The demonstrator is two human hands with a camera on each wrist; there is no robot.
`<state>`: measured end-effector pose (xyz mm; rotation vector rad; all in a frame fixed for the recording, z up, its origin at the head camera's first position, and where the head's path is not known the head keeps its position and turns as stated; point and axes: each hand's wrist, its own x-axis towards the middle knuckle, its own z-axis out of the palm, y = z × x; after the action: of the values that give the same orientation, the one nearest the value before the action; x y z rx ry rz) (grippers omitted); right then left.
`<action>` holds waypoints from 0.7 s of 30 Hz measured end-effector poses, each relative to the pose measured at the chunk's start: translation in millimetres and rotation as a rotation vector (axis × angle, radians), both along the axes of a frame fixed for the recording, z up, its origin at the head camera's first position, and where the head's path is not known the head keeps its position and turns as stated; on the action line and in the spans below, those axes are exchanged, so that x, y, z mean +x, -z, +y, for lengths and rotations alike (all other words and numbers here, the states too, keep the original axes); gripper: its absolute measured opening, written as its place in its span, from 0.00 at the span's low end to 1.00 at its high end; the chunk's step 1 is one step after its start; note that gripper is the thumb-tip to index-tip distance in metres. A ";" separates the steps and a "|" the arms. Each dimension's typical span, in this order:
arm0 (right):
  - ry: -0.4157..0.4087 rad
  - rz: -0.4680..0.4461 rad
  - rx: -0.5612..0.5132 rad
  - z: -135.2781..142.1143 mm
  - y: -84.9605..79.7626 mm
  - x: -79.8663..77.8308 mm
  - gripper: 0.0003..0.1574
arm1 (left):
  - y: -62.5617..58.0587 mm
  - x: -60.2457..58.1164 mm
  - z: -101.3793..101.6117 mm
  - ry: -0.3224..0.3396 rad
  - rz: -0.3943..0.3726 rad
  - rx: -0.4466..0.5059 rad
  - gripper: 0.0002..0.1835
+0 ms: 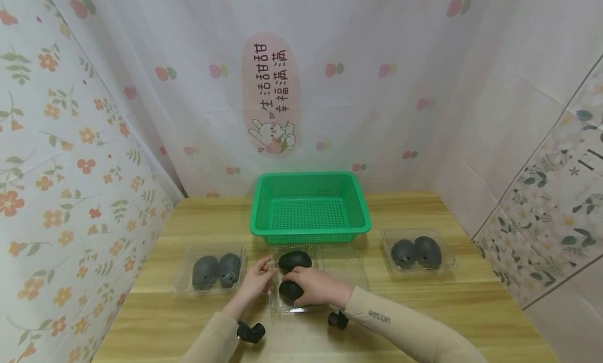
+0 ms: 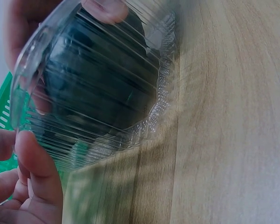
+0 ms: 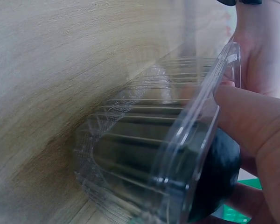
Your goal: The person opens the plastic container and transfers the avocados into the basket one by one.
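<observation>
An open clear plastic clamshell box (image 1: 298,308) lies in front of the green basket, its lid (image 1: 348,266) folded out to the right. My right hand (image 1: 320,286) grips a dark avocado (image 1: 290,292) in the near half of the box. Behind it lies a second avocado (image 1: 294,259). At the box's left side, my left hand (image 1: 256,280) pinches the rim between thumb and finger, as the left wrist view shows. Through the ribbed wall in the right wrist view, the gripped avocado (image 3: 220,170) sits low in the box, its top above the rim.
A green plastic basket (image 1: 310,231) stands at the back of the wooden table (image 1: 452,310). Closed clear boxes with two avocados each lie at left (image 1: 185,268) and right (image 1: 445,248). Patterned curtains (image 1: 377,117) surround the table. Black devices are strapped to both wrists.
</observation>
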<state>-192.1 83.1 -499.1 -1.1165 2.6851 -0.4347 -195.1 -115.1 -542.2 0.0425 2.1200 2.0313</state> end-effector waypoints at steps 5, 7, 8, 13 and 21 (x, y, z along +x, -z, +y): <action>-0.020 0.006 -0.012 -0.1 -2.6 -1.5 0.36 | 0.1 -2.6 -0.2 -0.010 0.012 0.001 0.28; -0.026 0.005 -0.015 -0.3 -4.2 -1.9 0.36 | 0.1 -3.3 -0.7 -0.015 0.015 -0.003 0.28; -0.029 0.006 -0.013 -0.2 -4.7 -2.2 0.36 | -0.3 -3.4 -0.9 -0.017 0.016 -0.003 0.28; -0.031 0.009 -0.003 1.7 -7.5 -2.8 0.36 | -5.7 -1.2 -0.8 0.000 0.041 0.000 0.28; -0.036 -0.011 -0.007 6.1 -6.0 0.1 0.36 | 2.6 1.1 -0.7 0.011 0.046 -0.022 0.29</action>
<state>-192.0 89.2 -493.1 -1.1588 2.6518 -0.4429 -194.0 -115.8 -544.9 0.0976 2.1639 2.0197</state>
